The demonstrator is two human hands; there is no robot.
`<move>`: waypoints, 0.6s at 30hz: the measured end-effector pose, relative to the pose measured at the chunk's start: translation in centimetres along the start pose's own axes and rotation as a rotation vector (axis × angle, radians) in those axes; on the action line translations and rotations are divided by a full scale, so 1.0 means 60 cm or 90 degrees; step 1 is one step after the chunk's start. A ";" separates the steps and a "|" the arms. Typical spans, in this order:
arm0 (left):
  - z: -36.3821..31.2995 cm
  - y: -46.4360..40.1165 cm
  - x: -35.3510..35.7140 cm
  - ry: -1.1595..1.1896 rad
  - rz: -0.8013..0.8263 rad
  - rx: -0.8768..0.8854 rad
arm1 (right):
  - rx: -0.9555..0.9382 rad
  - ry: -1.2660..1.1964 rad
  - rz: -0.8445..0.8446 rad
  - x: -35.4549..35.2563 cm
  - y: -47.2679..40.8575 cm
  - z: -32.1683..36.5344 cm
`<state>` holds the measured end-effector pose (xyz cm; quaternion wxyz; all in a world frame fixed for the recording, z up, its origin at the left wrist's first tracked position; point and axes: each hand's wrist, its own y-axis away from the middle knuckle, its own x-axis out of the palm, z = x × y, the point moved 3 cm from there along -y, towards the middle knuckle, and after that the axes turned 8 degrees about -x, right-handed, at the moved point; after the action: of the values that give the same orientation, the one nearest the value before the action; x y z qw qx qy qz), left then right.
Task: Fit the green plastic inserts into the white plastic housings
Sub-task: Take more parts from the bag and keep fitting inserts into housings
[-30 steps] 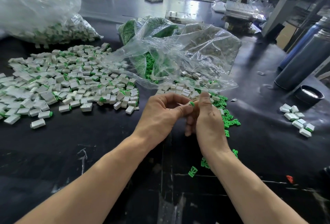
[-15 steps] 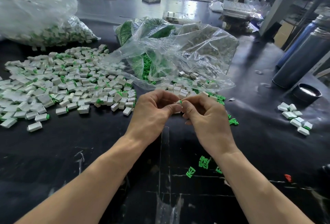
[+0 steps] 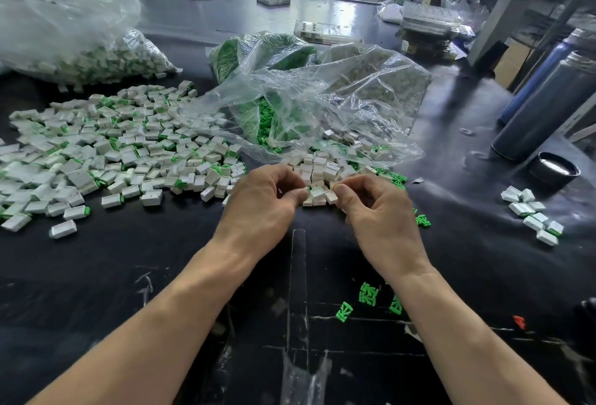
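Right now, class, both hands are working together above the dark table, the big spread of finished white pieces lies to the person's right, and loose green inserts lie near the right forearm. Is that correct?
Not quite. In the head view the big spread of white pieces lies to the person's left; only a small cluster sits on the right. The left hand and right hand do meet above the table, and loose green inserts lie near the right forearm.

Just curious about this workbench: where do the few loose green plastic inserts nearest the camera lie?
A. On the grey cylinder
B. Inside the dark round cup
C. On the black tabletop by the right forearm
C: the loose green plastic inserts lie on the black tabletop.
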<state>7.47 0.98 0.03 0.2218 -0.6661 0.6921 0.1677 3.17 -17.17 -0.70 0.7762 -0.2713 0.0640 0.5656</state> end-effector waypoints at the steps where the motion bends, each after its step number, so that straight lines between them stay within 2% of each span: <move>1: 0.002 -0.002 -0.007 -0.047 -0.023 0.001 | 0.004 0.005 -0.003 -0.002 0.000 -0.001; 10: 0.014 -0.028 -0.069 -0.321 -0.181 -0.027 | 0.021 0.095 -0.036 -0.023 -0.005 -0.001; 18: 0.029 -0.041 -0.100 -0.349 -0.271 -0.053 | 0.091 0.228 -0.075 -0.057 -0.021 -0.012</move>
<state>10.15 6.86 1.92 0.4023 -0.7340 0.4450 0.3184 3.28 -20.69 0.56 0.8013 -0.3149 0.2249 0.4562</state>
